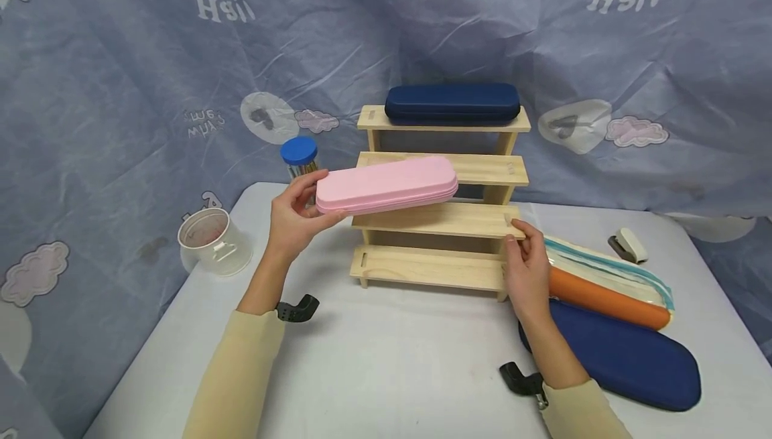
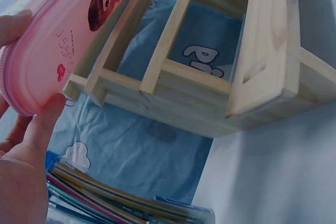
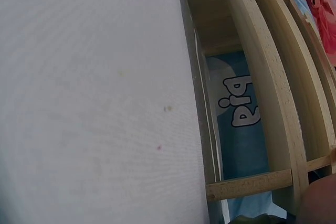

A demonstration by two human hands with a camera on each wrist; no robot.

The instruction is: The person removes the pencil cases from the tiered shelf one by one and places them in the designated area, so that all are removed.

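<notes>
While our left grip (image 1: pixel 295 214) clamps the pink case (image 1: pixel 386 184) by its frame-left end, we judge it light, stiff, well held there; our right grip (image 1: pixel 527 275) apparently pinches the rack (image 1: pixel 437 221).

From the head, 1 camera looks forward and down over the desk (image 1: pixel 386 365) and wooden rack (image 1: pixel 440 219). 2 wrist cameras look from much nearer, tilted: the left past the pink case (image 1: pixel 386 186), the right across the desk. All 3 show the wooden rack and pink case.
</notes>
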